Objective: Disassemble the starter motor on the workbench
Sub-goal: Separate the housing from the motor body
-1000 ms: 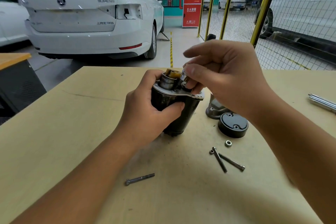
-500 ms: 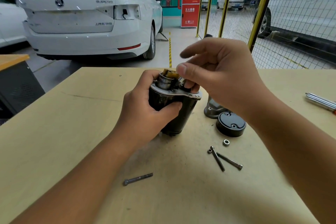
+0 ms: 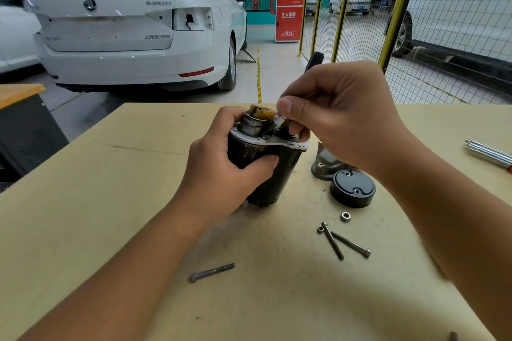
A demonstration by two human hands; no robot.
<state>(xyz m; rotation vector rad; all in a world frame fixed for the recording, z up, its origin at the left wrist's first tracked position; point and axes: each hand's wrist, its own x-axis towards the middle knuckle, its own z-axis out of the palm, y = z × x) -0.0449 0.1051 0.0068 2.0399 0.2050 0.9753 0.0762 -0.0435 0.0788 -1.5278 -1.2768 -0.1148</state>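
The starter motor (image 3: 266, 163) stands upright near the middle of the tan table (image 3: 110, 202), its dark cylinder body planted on the surface and its open top end facing up. The left hand (image 3: 221, 174) is wrapped around the body from the left side, thumb pressed across the front of the casing just below the pale metal plate, the other fingers curled round the back near the rim. At the top, a shiny round hub and a yellowish plastic piece sit exposed between the two hands.

The right hand (image 3: 340, 116) comes in from above and to the right. Its thumb and curled fingers are pinched closed around a small shiny metal part (image 3: 278, 121) at the motor's top edge, just right of the hub; exactly what that part is, I cannot tell.

Just to the right of the motor lies a grey cast housing (image 3: 322, 165), and touching its front, a black round end cap (image 3: 352, 188). Nearer the person, a small nut (image 3: 345, 216) sits beside two crossed long bolts (image 3: 343, 241). Another bolt (image 3: 212, 272) lies alone, well apart toward the left front. Some silver tool shafts (image 3: 487, 152) rest at the far right edge.
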